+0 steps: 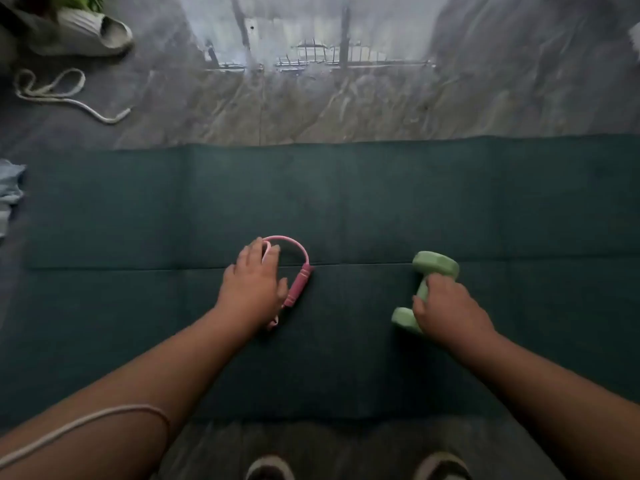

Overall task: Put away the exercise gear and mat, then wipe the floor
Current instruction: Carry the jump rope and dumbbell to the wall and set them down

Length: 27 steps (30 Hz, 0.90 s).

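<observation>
A dark green exercise mat [346, 202] lies flat across the middle of the frame, with 2 pieces of gear on it. Just left of centre sits a pink jump rope [300, 282], its thin cord curled in a loop above a ribbed pink handle. The left hand [254, 282] rests over the loop, fingers spread and lightly bent on the cord; whether it has actually taken hold cannot be told. The rope looks light and floppy, so the stiff handle is probably the best place to grasp it, gathering the cord after.

Right of centre, the right hand [446, 311] grips the narrow middle bar of a pale green dumbbell [427, 289], fingers wrapped around it. Its 2 blocky ends show above and below the hand. It seems small but dense and rigid, with a matte coating that should not slip, and the bar is the natural hold.

The mat looks soft and flexible, likely to fold along its visible crease lines.

Beyond it, in the upper half, is a glossy grey marbled floor [346, 98] reflecting a bright window. At upper left lie a pale slide sandal [93, 32] and a white cord [52, 91]. A light blue cloth [10, 188] sits at the left edge. 2 shoe toes show at the bottom edge.
</observation>
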Tool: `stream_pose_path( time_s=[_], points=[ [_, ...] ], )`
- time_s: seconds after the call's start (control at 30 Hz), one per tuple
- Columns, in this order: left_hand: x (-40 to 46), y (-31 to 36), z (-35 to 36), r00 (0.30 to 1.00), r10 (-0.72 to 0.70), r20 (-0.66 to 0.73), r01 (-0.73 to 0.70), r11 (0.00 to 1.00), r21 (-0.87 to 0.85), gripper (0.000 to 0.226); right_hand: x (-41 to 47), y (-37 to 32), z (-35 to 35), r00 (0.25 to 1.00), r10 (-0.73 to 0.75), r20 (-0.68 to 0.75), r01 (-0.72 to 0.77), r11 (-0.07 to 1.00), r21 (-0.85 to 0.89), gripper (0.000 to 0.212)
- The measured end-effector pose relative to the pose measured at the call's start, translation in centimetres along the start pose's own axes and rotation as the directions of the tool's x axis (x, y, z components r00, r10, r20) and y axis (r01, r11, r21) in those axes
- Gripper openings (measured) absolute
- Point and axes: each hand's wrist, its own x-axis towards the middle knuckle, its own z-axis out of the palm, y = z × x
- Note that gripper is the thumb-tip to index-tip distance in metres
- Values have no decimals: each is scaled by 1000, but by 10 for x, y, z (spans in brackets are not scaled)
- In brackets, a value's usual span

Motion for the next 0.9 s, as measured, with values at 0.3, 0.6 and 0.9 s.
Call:
stream_pose_path(
  time_s=[0.3, 0.6, 0.9],
  points=[
    [39, 3, 59, 975, -218, 45, 221, 973, -61, 77, 47, 0, 41, 937, 329, 117, -348, 900, 262, 64],
    [40, -16, 69, 955, -278, 103, 283, 958, -40, 83, 62, 0, 54, 871, 461, 170, -486, 757, 437, 60],
    [29, 30, 71, 988, 127, 91, -107, 975, -196, 89, 55, 0, 51, 928, 349, 133, -372, 826, 423, 50]
  ],
)
